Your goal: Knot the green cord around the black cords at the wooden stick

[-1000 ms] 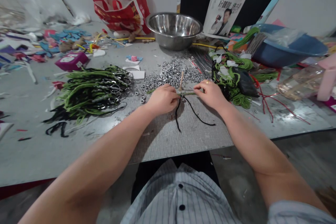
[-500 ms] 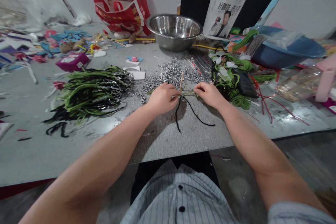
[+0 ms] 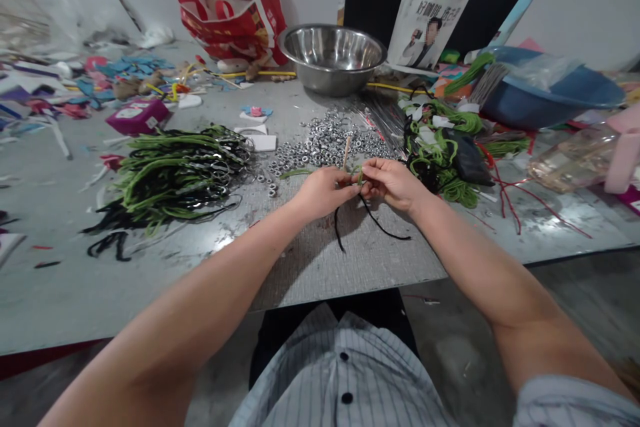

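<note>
My left hand (image 3: 327, 192) and my right hand (image 3: 390, 181) meet over the front middle of the table, their fingertips pinched on a green cord (image 3: 296, 173). A green loop of it stands up between the fingers; one end trails left past my left hand. Below them two strands of black cord (image 3: 376, 221) hang down onto the tabletop. A thin wooden stick (image 3: 347, 152) rises upright just behind my fingers. Whatever knot lies between the fingertips is hidden. Behind the hands spread many small silver ring-shaped beads (image 3: 325, 137).
Left lies a pile of green and black cords with metal rings (image 3: 185, 173). A steel bowl (image 3: 333, 83) stands behind the beads. To the right are green cord bundles (image 3: 463, 193), red cords (image 3: 510, 203), a blue basin (image 3: 540, 103) and a clear bottle (image 3: 570, 157).
My right hand has moved left to my left hand, and the fingers now meet. The green cord, stretched between the hands before, now forms a small loop there.
</note>
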Demonstrator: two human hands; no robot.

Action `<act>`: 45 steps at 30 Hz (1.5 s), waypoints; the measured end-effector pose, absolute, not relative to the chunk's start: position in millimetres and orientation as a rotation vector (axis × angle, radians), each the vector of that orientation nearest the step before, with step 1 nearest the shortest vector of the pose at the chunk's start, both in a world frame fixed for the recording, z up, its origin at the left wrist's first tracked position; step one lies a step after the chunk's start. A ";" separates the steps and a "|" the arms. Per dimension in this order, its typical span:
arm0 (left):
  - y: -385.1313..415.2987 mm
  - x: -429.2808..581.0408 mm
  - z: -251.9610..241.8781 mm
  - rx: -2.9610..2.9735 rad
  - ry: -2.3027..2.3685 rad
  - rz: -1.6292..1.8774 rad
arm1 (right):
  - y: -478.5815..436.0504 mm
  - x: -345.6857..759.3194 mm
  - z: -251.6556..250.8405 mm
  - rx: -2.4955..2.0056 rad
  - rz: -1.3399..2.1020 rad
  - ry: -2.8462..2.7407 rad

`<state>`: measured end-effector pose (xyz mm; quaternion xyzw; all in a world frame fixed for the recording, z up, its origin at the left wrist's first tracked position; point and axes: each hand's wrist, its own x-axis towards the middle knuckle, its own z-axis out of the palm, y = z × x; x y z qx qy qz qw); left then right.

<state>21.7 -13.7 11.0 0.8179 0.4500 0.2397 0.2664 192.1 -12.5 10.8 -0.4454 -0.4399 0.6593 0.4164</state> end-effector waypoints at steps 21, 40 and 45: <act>-18.1 22.8 14.9 1.792 1.129 0.716 | -11.8 195.8 13.6 -1.077 1.719 -1.029; -22.0 24.2 21.4 1.212 0.971 0.659 | -20.8 201.3 16.9 -0.834 1.777 -1.242; -20.1 20.9 20.6 1.172 0.971 0.641 | -19.1 202.1 17.5 -0.874 1.760 -1.238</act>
